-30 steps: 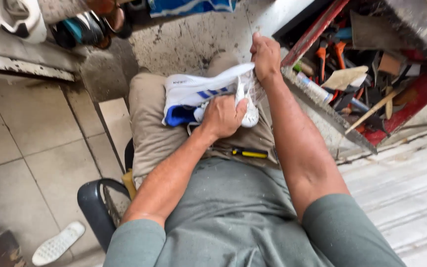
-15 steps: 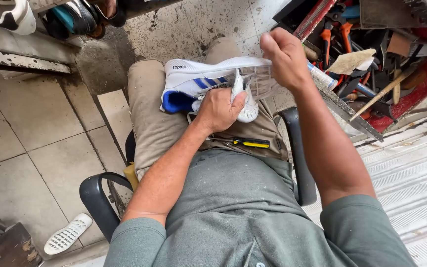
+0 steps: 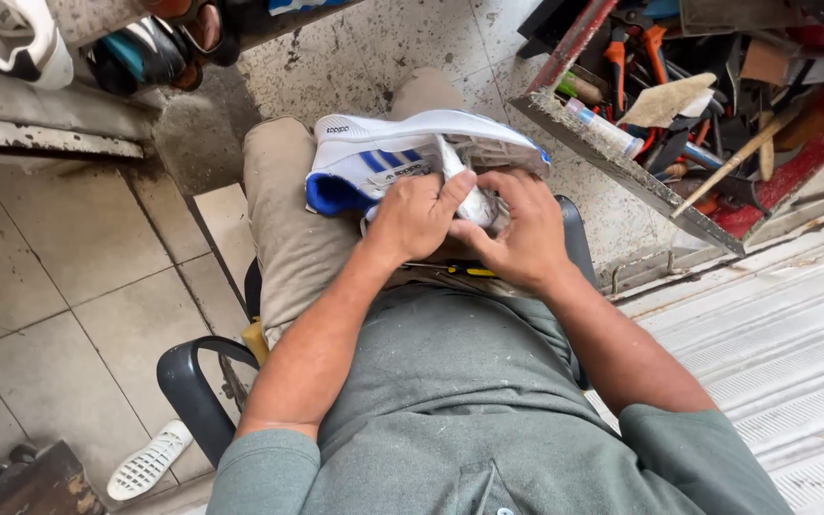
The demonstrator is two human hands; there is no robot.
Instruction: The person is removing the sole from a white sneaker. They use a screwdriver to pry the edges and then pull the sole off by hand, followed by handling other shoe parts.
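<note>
Both hands grip a white sneaker with blue stripes [image 3: 402, 153] lying on the person's lap: left hand [image 3: 414, 217] clamped on its side, right hand [image 3: 525, 232] closed beside it, perhaps pinching something small. Nearby stands a red tool tray [image 3: 622, 167].
</note>
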